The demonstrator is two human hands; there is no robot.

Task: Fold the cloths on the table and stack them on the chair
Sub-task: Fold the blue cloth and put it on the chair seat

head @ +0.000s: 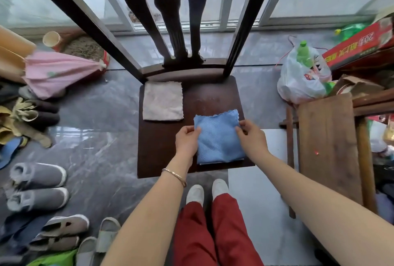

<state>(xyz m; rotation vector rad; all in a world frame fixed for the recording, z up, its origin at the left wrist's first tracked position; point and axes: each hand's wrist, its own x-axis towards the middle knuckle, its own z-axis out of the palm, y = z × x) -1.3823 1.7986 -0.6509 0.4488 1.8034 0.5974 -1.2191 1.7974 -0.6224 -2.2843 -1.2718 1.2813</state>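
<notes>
— Below me, what do you see first?

— On the grey floor stands the dark wooden chair [162,154], its seat close in front of my feet and its tall back toward the glass doors. It is the biggest thing. At my right side is a wooden table [328,142], only its edge in view.

— And on the seat?

— Two cloths. The beige cloth [163,101] lies folded flat at the far left corner of the seat, under the chair back. The blue cloth [218,137] lies folded at the near right part, apart from the beige one. Under its near edge a thin white layer shows; I cannot tell what this is.

— What do your hands do?

— My left hand [187,140] pinches the left edge of the blue cloth between thumb and fingers. My right hand [249,134] pinches the right edge near the upper corner in the same way. Both hands touch the cloth.

— Something smaller?

— A thin bracelet [174,177] is around my left wrist.
</notes>
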